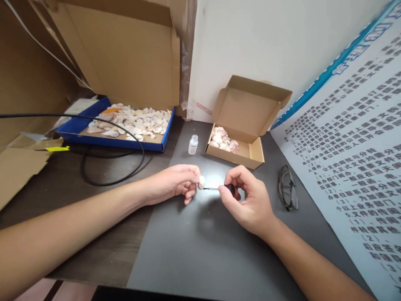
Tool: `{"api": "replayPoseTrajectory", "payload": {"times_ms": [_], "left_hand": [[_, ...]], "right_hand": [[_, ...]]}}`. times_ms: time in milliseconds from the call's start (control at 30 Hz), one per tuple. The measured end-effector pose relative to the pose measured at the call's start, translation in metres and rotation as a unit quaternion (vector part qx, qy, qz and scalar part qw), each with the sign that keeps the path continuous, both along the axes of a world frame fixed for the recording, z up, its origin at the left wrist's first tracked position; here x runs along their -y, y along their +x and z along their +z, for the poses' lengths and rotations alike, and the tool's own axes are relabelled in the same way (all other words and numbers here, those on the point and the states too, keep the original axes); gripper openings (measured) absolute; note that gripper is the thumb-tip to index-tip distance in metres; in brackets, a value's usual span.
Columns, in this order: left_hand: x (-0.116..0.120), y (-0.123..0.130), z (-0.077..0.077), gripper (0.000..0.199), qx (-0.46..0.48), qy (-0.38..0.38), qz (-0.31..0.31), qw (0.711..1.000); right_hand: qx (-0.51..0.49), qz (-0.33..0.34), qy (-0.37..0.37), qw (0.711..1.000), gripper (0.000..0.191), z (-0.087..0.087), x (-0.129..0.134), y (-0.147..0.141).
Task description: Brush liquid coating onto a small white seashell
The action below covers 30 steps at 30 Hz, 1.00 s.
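Note:
Pinched in the fingers of my left hand (178,184) is a small white ribbed seashell (201,182). My right hand (247,198) grips the black cap of a brush applicator (230,189), whose thin stem points left. The dark tip of that stem is at the lower edge of the shell; whether it touches I cannot tell. Beyond my hands a small clear glass bottle (193,145) stands upright without a cap, with a printed label on it. Both hands are just above a dark grey mat (188,251).
At the back left, a blue-edged box (163,144) holds many shells. A smaller open cardboard box (257,152) with several shells stands behind my right hand. Glasses (287,188) lie at the right, beside a printed poster (354,138). A black cable (142,156) loops at the left.

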<state>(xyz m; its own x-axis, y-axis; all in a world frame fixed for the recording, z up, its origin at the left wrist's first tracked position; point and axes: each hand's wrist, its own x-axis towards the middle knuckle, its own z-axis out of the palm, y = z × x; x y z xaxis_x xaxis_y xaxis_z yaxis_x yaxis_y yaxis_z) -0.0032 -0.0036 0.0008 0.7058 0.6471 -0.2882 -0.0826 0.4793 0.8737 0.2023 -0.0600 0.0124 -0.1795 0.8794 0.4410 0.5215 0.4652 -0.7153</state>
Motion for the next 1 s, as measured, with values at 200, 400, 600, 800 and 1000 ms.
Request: {"api": "replayPoseTrajectory", "payload": {"times_ms": [200, 400, 600, 800, 1000], "left_hand": [[-0.0010, -0.0002, -0.0012, 0.012, 0.011, 0.000, -0.007, 1.000], [-0.0022, -0.0014, -0.0030, 0.010, 0.014, 0.009, -0.018, 1.000], [-0.0017, -0.0019, -0.0024, 0.010, 0.016, 0.004, -0.017, 1.000], [-0.0004, -0.0013, -0.0006, 0.013, 0.015, 0.001, -0.011, 1.000], [-0.0002, -0.0008, 0.0006, 0.013, 0.010, -0.002, -0.009, 1.000]], "right_hand": [[-0.024, -0.010, 0.025, 0.999, 0.013, -0.0015, -0.0001, 0.0030], [-0.006, -0.001, 0.020, 1.000, 0.014, -0.0028, -0.0010, 0.0037], [-0.004, 0.005, 0.010, 1.000, 0.015, -0.0032, -0.0016, 0.0019], [-0.027, 0.018, 0.013, 0.999, 0.015, -0.0029, -0.0013, 0.0006], [-0.006, 0.002, 0.005, 1.000, 0.017, -0.0021, -0.0014, 0.0015]]}}
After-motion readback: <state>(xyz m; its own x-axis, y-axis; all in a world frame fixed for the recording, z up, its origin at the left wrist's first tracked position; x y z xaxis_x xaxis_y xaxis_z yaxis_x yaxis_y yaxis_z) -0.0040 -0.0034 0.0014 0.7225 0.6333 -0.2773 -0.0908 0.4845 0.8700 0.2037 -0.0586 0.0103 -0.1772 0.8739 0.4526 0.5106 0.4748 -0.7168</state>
